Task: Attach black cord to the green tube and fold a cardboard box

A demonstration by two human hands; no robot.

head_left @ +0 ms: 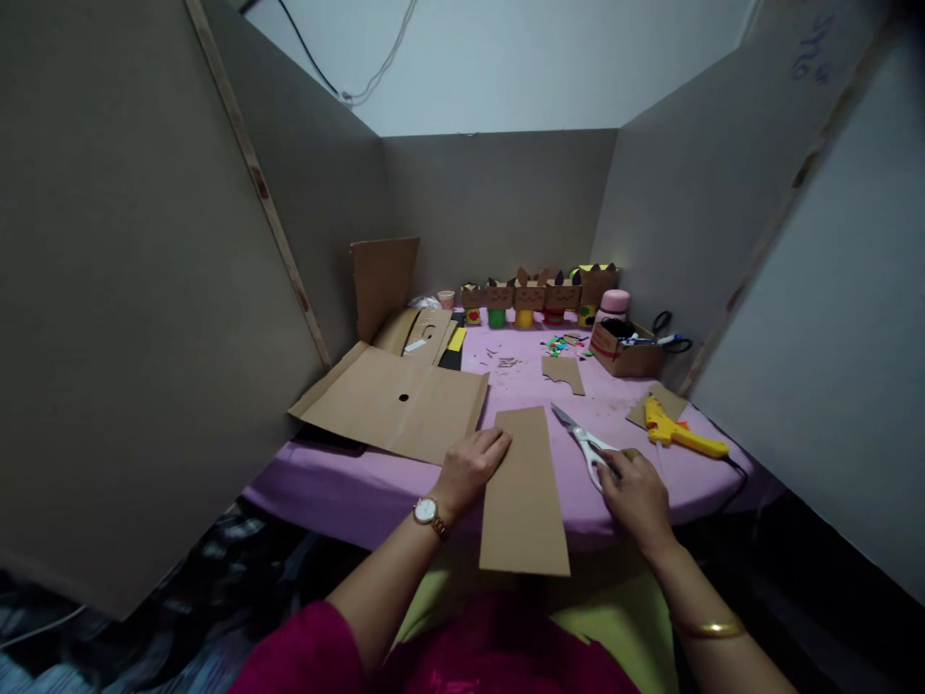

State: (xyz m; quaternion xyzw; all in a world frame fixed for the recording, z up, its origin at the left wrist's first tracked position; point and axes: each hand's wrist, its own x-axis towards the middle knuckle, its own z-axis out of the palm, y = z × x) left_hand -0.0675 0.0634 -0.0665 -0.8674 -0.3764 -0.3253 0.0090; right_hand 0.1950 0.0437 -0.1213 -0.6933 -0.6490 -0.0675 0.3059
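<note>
A rectangular piece of cardboard (pixel 525 501) lies at the front of the table, its near end jutting past the edge. My left hand (pixel 473 467), with a watch on the wrist, grips it by its upper left side. To the right of it, my right hand (pixel 636 490) is closed on the white handle of a pair of scissors (pixel 576 431). The scissors point away and to the left, low over the cloth; whether they touch it I cannot tell. A notched cardboard scrap (pixel 564 373) lies beyond the blades.
Large flattened cardboard (pixel 383 400) covers the left side. A yellow glue gun (pixel 679 431) with a cord rests at right, near a box of tools (pixel 627 355). Cardboard animal-faced figures (pixel 530 297) line the back, with small paper scraps (pixel 566 344) before them. Grey panels enclose the table.
</note>
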